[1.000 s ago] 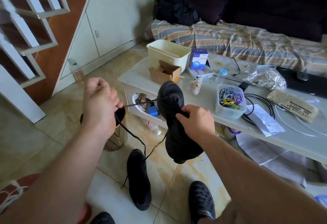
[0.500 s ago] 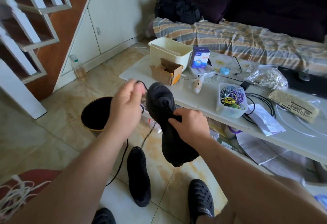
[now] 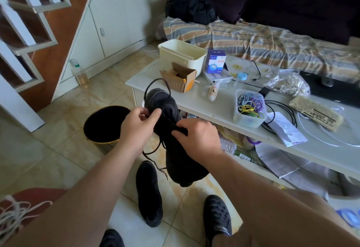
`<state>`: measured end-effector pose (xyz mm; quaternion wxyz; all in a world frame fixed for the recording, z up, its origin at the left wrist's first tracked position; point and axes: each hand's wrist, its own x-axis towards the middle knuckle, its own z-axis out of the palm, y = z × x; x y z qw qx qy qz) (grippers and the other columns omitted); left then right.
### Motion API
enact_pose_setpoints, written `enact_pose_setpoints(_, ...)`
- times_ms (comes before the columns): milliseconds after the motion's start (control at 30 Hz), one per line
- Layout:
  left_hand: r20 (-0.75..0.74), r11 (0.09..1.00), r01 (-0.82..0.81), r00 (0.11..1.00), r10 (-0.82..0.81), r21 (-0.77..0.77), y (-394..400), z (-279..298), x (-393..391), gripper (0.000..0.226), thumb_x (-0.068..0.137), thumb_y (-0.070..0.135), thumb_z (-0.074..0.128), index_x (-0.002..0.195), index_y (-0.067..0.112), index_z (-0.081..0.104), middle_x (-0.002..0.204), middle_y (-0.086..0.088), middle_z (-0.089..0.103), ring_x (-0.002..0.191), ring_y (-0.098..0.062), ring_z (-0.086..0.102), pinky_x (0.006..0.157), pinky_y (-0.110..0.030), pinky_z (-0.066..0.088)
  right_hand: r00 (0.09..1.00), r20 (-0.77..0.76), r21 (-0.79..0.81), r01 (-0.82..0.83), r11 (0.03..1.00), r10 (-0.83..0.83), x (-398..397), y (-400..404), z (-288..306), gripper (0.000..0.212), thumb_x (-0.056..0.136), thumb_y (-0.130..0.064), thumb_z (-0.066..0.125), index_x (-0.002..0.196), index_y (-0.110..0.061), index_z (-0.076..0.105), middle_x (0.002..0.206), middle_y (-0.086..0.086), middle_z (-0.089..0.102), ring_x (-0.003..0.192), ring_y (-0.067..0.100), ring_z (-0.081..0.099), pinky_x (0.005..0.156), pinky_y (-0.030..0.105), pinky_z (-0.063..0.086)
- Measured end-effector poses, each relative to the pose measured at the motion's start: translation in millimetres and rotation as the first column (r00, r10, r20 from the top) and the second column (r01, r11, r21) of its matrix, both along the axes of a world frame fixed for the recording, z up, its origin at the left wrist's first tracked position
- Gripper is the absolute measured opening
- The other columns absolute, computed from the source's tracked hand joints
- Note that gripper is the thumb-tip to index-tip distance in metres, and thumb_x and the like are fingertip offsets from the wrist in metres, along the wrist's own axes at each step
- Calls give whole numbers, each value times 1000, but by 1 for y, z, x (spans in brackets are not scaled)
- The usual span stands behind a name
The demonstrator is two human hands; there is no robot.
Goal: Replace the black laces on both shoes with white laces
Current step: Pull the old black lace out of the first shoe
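Black fabric shoe [image 3: 175, 149] hangs in my right grip [image 3: 196, 139] above the tiled floor; my left grip [image 3: 138, 127] pinches its black lace [image 3: 155, 85].

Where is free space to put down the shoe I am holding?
Bare floor tiles lie left of the other shoe, below the bin. On the table, one bare strip lies between the cardboard box and the tub; rightwards it is crowded.

held black shoe [image 3: 175, 149]: upright, lace [image 3: 155, 86] looped | second shoe [image 3: 149, 194]: floor
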<state>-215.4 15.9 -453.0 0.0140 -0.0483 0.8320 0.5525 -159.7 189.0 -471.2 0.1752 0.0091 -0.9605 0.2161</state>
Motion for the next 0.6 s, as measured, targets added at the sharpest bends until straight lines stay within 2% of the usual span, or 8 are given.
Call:
enact_pose_setpoints(100, -144, 991, 38, 988, -56, -130, -6, -7, -2, 34, 84, 55, 80, 102, 29, 66, 89, 10, 70, 82, -4, 66, 70, -26, 50, 999, -33, 21, -6, 1000, 7, -1, 2, 1, 15, 92, -43, 68, 95, -28, 72, 85, -8, 68, 78, 18, 60, 64, 34, 49)
enact_pose_setpoints(200, -236, 995, 2, 971, -26, -100, -5, -10, -3, 25, 87, 49, 79, 99, 30, 69, 84, 10, 70, 80, -5, 67, 72, -27, 53, 998, -65, 62, -22, 998, 26, -1, 1, 4, 15, 92, -42, 68, 92, -27, 70, 83, -8, 66, 76, 18, 59, 61, 34, 48)
enact_pose_setpoints(367, -255, 995, -34, 967, 9, -93, -4, -12, -5, 20, 96, 45, 71, 102, 27, 75, 88, 10, 73, 85, -7, 68, 73, -25, 51, 996, -72, 99, -41, 994, 48, -1, -2, 1, 14, 92, -41, 67, 91, -27, 71, 82, -8, 63, 76, 20, 58, 61, 33, 45)
enact_pose_setpoints(467, -218, 995, -4, 976, -18, -98, -1, -12, -5, 22, 101, 42, 64, 105, 22, 71, 86, 9, 70, 82, -10, 66, 67, -26, 47, 997, -56, 96, -42, 995, 48, -1, -1, 0, 14, 93, -41, 67, 94, -28, 72, 85, -8, 65, 78, 20, 59, 63, 33, 48)
enact_pose_setpoints(533, -172, 998, 59, 983, -59, -7, 0, -5, -8, 20, 103, 45, 58, 99, 27, 66, 75, 8, 62, 67, -12, 58, 62, -30, 44, 998, -44, 48, -35, 998, 37, -1, -1, -1, 13, 93, -40, 69, 96, -28, 73, 87, -9, 68, 79, 19, 60, 65, 33, 50)
enact_pose_setpoints(600, -196, 986, 96, 978, -68, 134, 1, 17, -6, 23, 101, 52, 53, 87, 35, 57, 69, 7, 55, 58, -15, 48, 62, -39, 40, 1000, -18, 34, -18, 999, 18, -2, 2, -3, 14, 94, -40, 69, 98, -28, 74, 89, -9, 70, 80, 18, 61, 67, 33, 51)
